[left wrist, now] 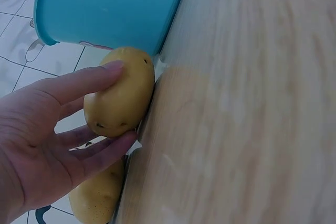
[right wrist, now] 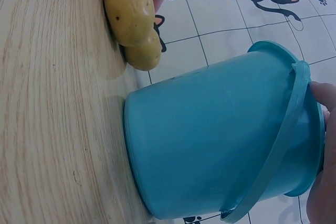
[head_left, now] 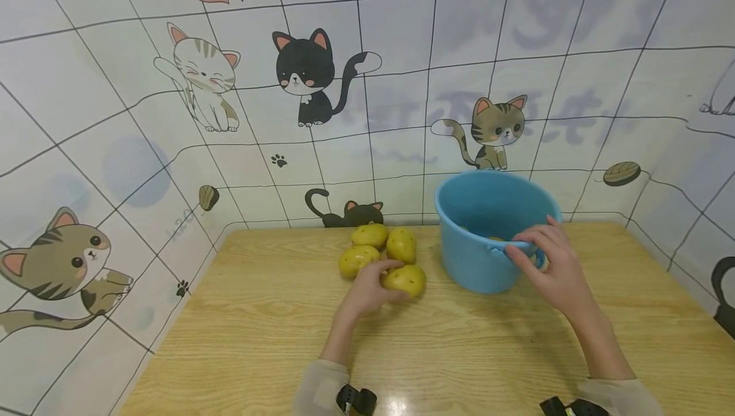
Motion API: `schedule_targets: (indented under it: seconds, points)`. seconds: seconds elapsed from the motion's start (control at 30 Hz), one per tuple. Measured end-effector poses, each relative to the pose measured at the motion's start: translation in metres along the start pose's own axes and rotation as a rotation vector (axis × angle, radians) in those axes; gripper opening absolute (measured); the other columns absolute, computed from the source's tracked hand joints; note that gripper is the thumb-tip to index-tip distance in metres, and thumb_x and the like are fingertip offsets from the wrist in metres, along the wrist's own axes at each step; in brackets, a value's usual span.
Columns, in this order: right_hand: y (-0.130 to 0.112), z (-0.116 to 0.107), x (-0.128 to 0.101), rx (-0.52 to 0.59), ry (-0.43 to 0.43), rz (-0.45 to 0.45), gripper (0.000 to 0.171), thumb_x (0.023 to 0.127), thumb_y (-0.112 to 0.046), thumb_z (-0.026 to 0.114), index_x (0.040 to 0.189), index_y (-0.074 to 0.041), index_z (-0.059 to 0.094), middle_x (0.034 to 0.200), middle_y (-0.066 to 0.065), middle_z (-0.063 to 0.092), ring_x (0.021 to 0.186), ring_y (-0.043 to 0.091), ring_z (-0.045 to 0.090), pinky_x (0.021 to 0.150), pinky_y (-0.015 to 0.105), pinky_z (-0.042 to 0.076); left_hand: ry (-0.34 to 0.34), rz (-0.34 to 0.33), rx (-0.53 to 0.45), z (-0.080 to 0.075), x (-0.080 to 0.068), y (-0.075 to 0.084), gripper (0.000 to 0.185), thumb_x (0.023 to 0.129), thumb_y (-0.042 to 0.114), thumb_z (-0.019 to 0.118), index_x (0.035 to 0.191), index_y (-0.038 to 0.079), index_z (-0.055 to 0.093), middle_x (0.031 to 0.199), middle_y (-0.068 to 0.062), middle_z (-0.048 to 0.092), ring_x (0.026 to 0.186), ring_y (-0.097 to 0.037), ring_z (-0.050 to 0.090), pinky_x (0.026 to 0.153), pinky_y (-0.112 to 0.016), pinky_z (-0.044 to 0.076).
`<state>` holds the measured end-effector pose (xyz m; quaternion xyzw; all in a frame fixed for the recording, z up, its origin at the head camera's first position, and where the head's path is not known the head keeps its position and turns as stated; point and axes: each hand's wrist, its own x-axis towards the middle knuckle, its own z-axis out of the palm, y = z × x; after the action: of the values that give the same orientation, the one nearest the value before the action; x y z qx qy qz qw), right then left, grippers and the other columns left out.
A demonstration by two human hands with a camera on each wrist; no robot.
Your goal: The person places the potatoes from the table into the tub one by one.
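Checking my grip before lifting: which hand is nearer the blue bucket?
Right. The right hand rests on the rim of the blue bucket at its handle. The left hand is off to the bucket's left, holding a potato.

Left hand (head_left: 367, 291) grips potato (head_left: 405, 279); right hand (head_left: 551, 269) on bucket (head_left: 476, 237) rim.

4 potatoes (head_left: 379, 253), 1 blue bucket (head_left: 488, 237), 2 hands (head_left: 367, 291).

A home kitchen corner, by the look of it: white tiled walls (head_left: 459, 33) with cartoon cat stickers (head_left: 307, 74) rise behind the grip, and a light wooden counter (head_left: 459, 352) carries potatoes (head_left: 370, 235) and a blue bucket (head_left: 488, 212).
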<state>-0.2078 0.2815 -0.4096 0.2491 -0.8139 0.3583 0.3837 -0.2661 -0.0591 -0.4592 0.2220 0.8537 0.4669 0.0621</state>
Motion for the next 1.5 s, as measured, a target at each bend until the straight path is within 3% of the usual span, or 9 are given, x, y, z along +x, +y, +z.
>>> schedule_targets:
  seconds: [0.13, 0.5, 0.7, 0.93, 1.23, 1.5]
  points:
    - [-0.001, -0.001, 0.000, -0.003, -0.004, 0.009, 0.008, 0.091, -0.011, 0.075, 0.090, -0.006, 0.069, 0.095, 0.000, 0.063, 0.103, 0.001, 0.051, 0.122, 0.047, 0.016, 0.011, -0.005, -0.012, 0.000, -0.001, 0.002, 0.062, 0.078, 0.022, 0.089, 0.134, 0.009, 0.064, 0.133, -0.005, 0.062, 0.114, -0.023, 0.055, 0.100, -0.046, 0.046]
    - [-0.001, 0.000, -0.003, -0.006, 0.009, -0.002, 0.007, 0.090, -0.011, 0.075, 0.089, -0.007, 0.069, 0.093, 0.001, 0.064, 0.100, 0.002, 0.052, 0.122, 0.045, 0.017, 0.070, 0.032, -0.104, -0.002, 0.002, 0.005, 0.061, 0.079, 0.025, 0.088, 0.135, 0.015, 0.065, 0.133, -0.002, 0.063, 0.106, -0.023, 0.059, 0.090, -0.042, 0.051]
    - [-0.002, 0.001, -0.002, -0.010, 0.018, -0.001, 0.009, 0.091, -0.013, 0.074, 0.088, -0.007, 0.068, 0.093, 0.001, 0.064, 0.099, 0.003, 0.052, 0.122, 0.045, 0.018, 0.134, 0.032, -0.157, -0.005, 0.003, 0.014, 0.064, 0.078, 0.029, 0.088, 0.137, 0.017, 0.064, 0.130, 0.001, 0.064, 0.105, -0.023, 0.059, 0.088, -0.039, 0.052]
    - [-0.002, 0.001, -0.003, -0.004, 0.017, -0.004, 0.008, 0.091, -0.012, 0.075, 0.089, -0.007, 0.069, 0.092, 0.002, 0.064, 0.098, 0.005, 0.052, 0.121, 0.049, 0.018, 0.240, 0.088, -0.167, -0.009, 0.007, 0.029, 0.063, 0.076, 0.032, 0.090, 0.133, 0.019, 0.067, 0.129, 0.001, 0.065, 0.104, -0.022, 0.061, 0.087, -0.039, 0.053]
    - [-0.002, 0.004, -0.002, -0.003, 0.025, -0.014, 0.007, 0.090, -0.012, 0.076, 0.089, -0.011, 0.069, 0.093, 0.000, 0.064, 0.096, 0.011, 0.054, 0.122, 0.045, 0.018, 0.372, 0.190, -0.254, -0.016, 0.010, 0.054, 0.059, 0.077, 0.026, 0.090, 0.130, 0.016, 0.067, 0.122, 0.000, 0.065, 0.102, -0.020, 0.062, 0.084, -0.035, 0.056]
    - [-0.003, 0.002, 0.001, -0.004, 0.020, -0.008, 0.009, 0.091, -0.012, 0.075, 0.089, -0.007, 0.068, 0.092, 0.002, 0.063, 0.098, 0.006, 0.052, 0.121, 0.048, 0.018, 0.440, 0.278, -0.252, -0.017, 0.014, 0.079, 0.059, 0.077, 0.022, 0.090, 0.130, 0.012, 0.067, 0.120, -0.004, 0.065, 0.102, -0.021, 0.060, 0.082, -0.035, 0.059]
